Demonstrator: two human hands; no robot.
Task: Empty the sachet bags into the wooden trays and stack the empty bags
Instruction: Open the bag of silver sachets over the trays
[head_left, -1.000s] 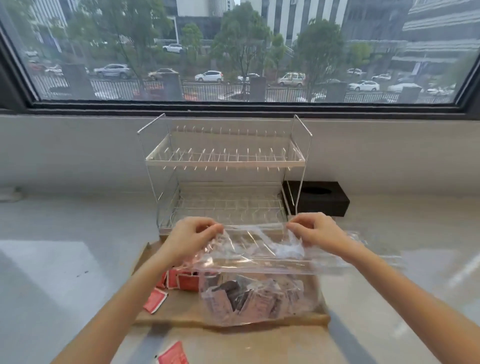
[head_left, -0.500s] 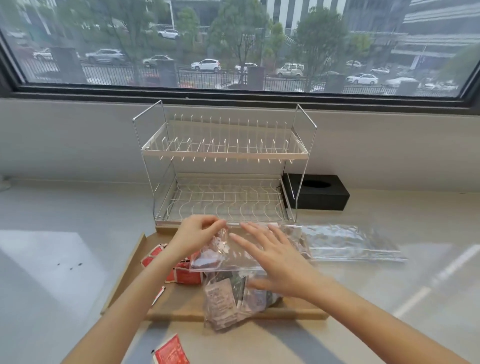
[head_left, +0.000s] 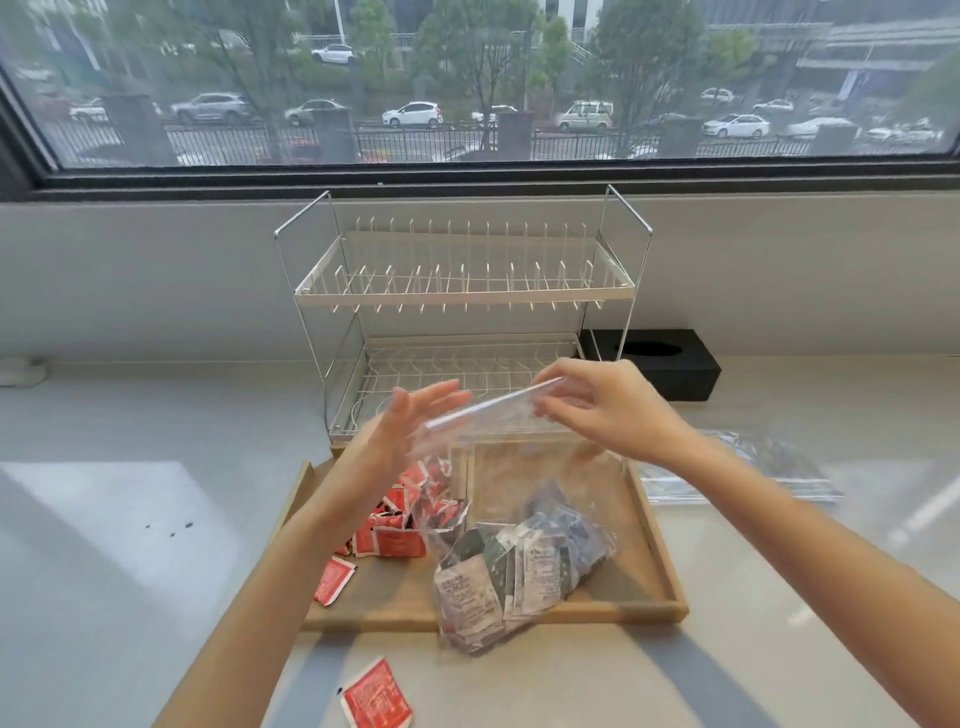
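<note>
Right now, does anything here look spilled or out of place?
Yes. One red sachet lies on the counter, outside the wooden tray, near the front edge. Another red sachet lies apart from the red pile, near the tray's left edge. Nothing looks damaged.

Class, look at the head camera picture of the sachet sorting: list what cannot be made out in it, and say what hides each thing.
- Print on the grey sachets: too small, behind the crinkled clear bag.
- Left hand: motion blur hides whether its fingers touch the bag.
- Empty bags at right: count unclear; glare, and the right hand and its forearm cover part.
- Red sachets: partly behind the left forearm.
</note>
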